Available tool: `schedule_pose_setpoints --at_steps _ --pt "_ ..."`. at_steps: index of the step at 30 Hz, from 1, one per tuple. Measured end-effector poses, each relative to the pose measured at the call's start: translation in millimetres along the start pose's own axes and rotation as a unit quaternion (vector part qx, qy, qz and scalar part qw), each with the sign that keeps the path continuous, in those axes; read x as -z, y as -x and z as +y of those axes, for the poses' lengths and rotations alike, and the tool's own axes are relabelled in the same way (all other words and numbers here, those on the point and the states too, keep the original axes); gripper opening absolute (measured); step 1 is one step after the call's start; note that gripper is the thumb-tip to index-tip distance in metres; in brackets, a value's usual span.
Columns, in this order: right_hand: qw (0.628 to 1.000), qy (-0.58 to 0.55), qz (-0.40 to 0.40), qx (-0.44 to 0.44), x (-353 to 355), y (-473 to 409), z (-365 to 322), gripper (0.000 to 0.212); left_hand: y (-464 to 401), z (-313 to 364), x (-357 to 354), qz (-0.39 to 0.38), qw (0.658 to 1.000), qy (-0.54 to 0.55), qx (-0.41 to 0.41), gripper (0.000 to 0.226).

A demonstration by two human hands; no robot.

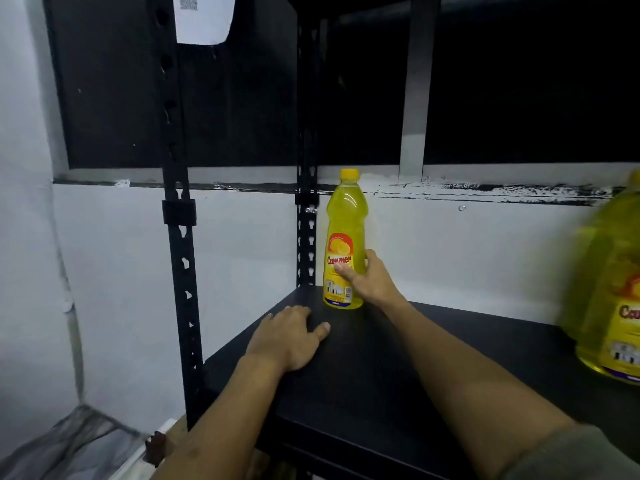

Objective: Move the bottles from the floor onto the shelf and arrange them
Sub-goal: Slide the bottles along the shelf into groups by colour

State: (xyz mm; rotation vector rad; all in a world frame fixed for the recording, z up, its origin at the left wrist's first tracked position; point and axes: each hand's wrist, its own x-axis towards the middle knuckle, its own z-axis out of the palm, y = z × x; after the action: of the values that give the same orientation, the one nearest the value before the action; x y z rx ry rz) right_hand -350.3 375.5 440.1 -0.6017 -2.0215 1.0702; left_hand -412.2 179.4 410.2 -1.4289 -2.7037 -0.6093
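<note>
Two bare hands reach onto a black shelf board (433, 358). The right hand (369, 282) grips the lower half of a slim yellow bottle (346, 216), thumb across the front label and fingers curled round the far side. That bottle stands upright near the board's back left corner, its base on the board, with a yellow cap, clear yellow liquid and a red and yellow label. The left hand (292, 336) lies flat on the board just in front and to the left of the bottle, palm down, fingers straight and slightly spread, holding nothing and not touching the bottle.

At the far right edge of the view a second, larger yellow bottle (609, 289) stands on the same board, blurred and partly cut off, well apart from the slim one. Black slotted uprights (181, 271) of the shelving rise at the left and behind the slim bottle. Behind the shelving is a white wall (485, 251), with a dark window (536, 91) above it. A white paper sheet (204, 19) hangs at the top left.
</note>
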Motion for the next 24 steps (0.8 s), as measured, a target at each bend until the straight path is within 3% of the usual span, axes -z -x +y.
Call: schedule_pose_setpoints --at_steps 6,11,14,16,19,22,24 --pt "0.996 0.055 0.064 0.015 -15 -21 9 0.062 -1 -1 -1 0.004 1.0 0.007 0.004 0.065" --pt "0.995 0.063 0.067 -0.034 -12 -5 14 0.065 2 4 2 0.012 1.0 0.006 0.013 0.063" --pt "0.977 0.205 0.012 -0.053 4 34 16 0.063 11 10 5 0.03 0.999 -0.006 0.01 0.051" --pt "0.942 0.325 -0.073 -0.049 26 71 15 0.055 19 17 7 0.042 0.999 -0.022 0.006 0.044" --pt "0.917 0.371 -0.142 -0.037 74 127 7 0.048 31 33 9 0.034 0.999 -0.018 0.004 0.045" --pt "0.916 0.384 -0.111 -0.027 134 184 -3 0.043 50 70 -2 0.017 0.996 0.083 -0.02 0.049" --pt "0.922 0.387 -0.004 0.011 179 219 -7 0.034 66 113 -14 0.005 0.985 0.158 -0.062 0.053"
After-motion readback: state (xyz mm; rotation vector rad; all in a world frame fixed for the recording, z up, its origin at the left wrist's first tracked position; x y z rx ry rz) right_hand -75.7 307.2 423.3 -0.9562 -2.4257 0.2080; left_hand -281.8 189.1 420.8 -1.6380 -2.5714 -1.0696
